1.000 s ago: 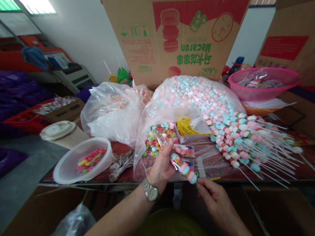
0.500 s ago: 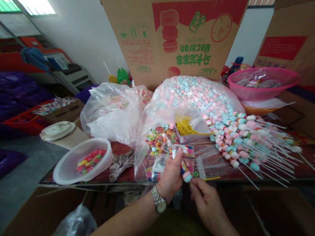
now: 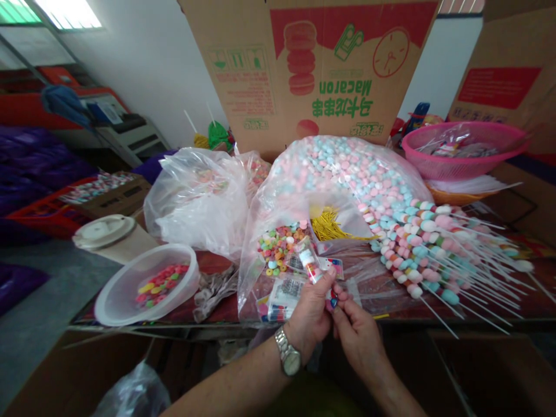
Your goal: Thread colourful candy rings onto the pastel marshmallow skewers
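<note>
A marshmallow skewer [image 3: 309, 265] in a clear printed wrapper points up and away from me. My left hand [image 3: 311, 306], with a watch on the wrist, is closed round its lower part, thumb on top. At the near end, my right hand [image 3: 357, 333] pinches the gathered wrapper, its fingers touching the left ones. The skewer's stick is hidden by the hands. Just beyond lie loose ring-shaped candies [image 3: 280, 246] and several printed wrappers [image 3: 282, 296] on the clear plastic. Yellow twist ties [image 3: 328, 225] rest in an opened bag behind them.
Many bare marshmallow skewers [image 3: 430, 249] are piled at the right, sticks toward me. A big bag of marshmallows [image 3: 343, 168] stands behind. At left are a white bowl [image 3: 104, 298] of ring candies and a lidded tub [image 3: 108, 234]. A pink basket [image 3: 460, 165] sits at the back right.
The skewer has slid down between my hands, so its wrapped upper part shows beyond the left hand. My right hand has moved up and in against the left, from the stick to the wrapper's end.
</note>
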{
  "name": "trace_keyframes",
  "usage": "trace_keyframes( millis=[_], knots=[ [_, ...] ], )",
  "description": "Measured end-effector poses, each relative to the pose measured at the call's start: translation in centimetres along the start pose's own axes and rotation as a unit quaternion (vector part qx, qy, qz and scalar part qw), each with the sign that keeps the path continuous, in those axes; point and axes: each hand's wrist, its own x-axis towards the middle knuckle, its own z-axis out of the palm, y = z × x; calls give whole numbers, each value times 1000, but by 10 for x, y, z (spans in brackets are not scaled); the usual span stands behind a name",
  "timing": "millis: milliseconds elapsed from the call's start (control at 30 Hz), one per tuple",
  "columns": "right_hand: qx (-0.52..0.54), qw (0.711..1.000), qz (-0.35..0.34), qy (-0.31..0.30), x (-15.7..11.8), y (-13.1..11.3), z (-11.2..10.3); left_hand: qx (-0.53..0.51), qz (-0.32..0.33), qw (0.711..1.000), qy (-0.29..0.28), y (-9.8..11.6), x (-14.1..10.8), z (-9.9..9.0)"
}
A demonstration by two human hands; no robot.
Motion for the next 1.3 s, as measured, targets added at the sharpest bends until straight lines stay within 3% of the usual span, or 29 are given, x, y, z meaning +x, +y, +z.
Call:
trace_keyframes(
  millis=[167,300,367,500,700,767,800,833,867,933,967,1000,1067,1100,1167,1233,1300],
  knots=[
    [-78,995,-19,-65,-11,5,-8,-14,37,999,7,13,3,-4],
    [-111,992,-45,-28,-15,7,-2,9,-2,1000,-1,2,0,-8],
    [-107,992,-61,-13,-11,7,4,67,-3,998,-1,-8,-4,-10],
    [-101,992,-78,-13,-7,7,14,258,91,962,11,-12,-7,-14],
    [-59,994,-96,-7,0,-3,12,383,82,917,-73,1,-16,-9],
    [-61,994,-86,-12,6,-7,-1,456,101,874,-133,14,-28,-9],
    [-71,994,-82,-18,8,-8,-10,503,133,838,-167,24,-34,-10],
    [-84,993,-80,-32,9,-10,-20,554,181,790,-193,35,-41,-12],
    [-99,991,-78,-53,10,-11,-30,599,255,736,-184,48,-47,-15],
    [-124,983,-73,-113,9,-14,-48,674,421,599,-100,74,-52,-19],
    [-132,978,-71,-147,7,-16,-55,709,458,533,-61,85,-51,-20],
    [-137,972,-69,-178,6,-18,-61,737,478,475,-59,93,-49,-21],
    [-151,961,-69,-221,3,-23,-69,780,464,403,-120,101,-42,-21],
    [-158,957,-70,-231,2,-26,-72,791,444,389,-160,100,-38,-21],
    [-171,955,-73,-232,2,-30,-77,802,394,395,-215,92,-34,-21],
    [-183,953,-78,-227,5,-33,-83,794,359,435,-227,79,-34,-21],
    [-191,954,-84,-214,10,-34,-89,763,347,498,-222,65,-37,-21]
  ],
)
